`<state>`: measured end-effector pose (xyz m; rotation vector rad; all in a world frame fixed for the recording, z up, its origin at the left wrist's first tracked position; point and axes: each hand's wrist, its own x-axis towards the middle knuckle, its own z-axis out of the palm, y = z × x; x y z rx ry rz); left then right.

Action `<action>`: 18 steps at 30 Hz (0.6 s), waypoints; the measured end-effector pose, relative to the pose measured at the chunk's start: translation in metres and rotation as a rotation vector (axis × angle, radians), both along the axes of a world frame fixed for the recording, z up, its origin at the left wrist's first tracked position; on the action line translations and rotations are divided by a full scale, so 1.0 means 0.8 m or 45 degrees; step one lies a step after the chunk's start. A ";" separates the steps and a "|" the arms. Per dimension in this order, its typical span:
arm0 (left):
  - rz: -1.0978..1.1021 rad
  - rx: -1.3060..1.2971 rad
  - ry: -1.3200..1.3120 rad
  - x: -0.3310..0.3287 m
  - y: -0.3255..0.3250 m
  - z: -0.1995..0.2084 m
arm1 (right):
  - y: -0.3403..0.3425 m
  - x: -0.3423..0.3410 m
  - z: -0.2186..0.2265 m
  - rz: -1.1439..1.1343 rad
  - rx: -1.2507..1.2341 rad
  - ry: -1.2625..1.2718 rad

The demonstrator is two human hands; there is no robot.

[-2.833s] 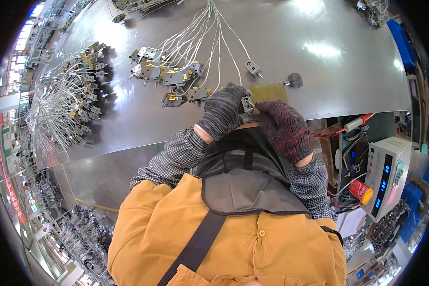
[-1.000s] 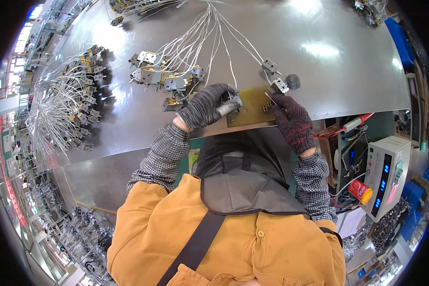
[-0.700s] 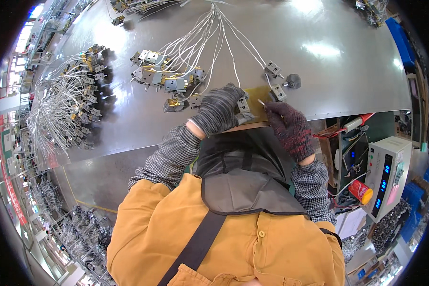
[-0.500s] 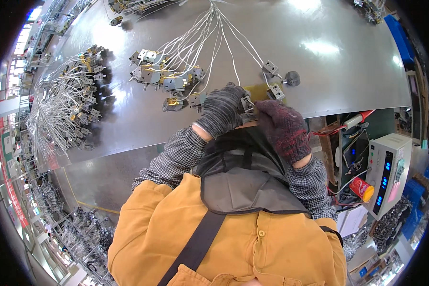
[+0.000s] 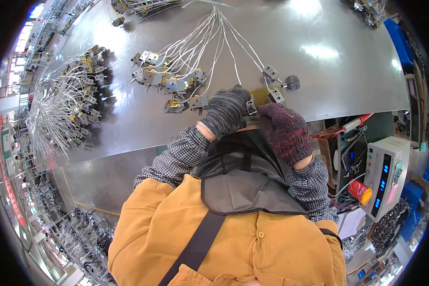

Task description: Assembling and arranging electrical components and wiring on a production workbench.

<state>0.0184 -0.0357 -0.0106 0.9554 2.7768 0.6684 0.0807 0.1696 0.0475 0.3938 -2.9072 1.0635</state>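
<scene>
My left hand [image 5: 228, 110], in a grey knitted glove, is closed on a small metal box-shaped part [image 5: 251, 107] at the table's near edge. My right hand [image 5: 285, 131], in a dark red and grey glove, is curled right beside that part. Whatever its fingers may hold is hidden. Just beyond both hands lies a flat yellowish piece [image 5: 259, 95], with another metal box part [image 5: 275, 97] on its right end. A third box part [image 5: 270, 73] sits farther up. White wires [image 5: 209, 35] fan down to these and to a cluster of similar parts [image 5: 167, 78] on the left.
A round dark lump [image 5: 292, 82] stands on the metal table [image 5: 319, 28]. At far left lies a big wired bundle [image 5: 66, 105]. Below the right edge are a white instrument with blue digits [image 5: 388, 176], a red jar with yellow lid [image 5: 360, 191] and a red-and-white handled tool [image 5: 352, 124].
Both hands have shifted very slightly, staying together at the metal part. The metal part now shows a bit more between them. The rest lies as before, with a slight shift of the view.
</scene>
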 end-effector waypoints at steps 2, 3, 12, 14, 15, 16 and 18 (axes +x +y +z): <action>-0.006 -0.012 -0.008 -0.002 0.004 0.003 | 0.002 -0.001 -0.006 -0.030 -0.013 0.017; -0.006 0.007 -0.016 -0.003 0.004 0.003 | 0.001 -0.002 -0.009 -0.029 -0.017 0.034; 0.049 0.623 -0.215 0.011 -0.023 0.030 | 0.010 0.002 -0.014 -0.042 -0.351 -0.139; 0.309 0.036 0.137 0.012 -0.041 0.049 | 0.010 0.004 -0.015 -0.061 -0.349 -0.126; 0.350 0.070 0.402 0.018 -0.064 0.023 | 0.005 0.006 -0.015 -0.041 -0.485 -0.262; 0.356 0.067 0.399 0.019 -0.075 0.009 | 0.000 0.010 -0.016 -0.028 -0.615 -0.404; 0.376 -0.250 0.312 0.013 -0.084 -0.001 | -0.011 0.014 -0.022 0.071 -0.688 -0.523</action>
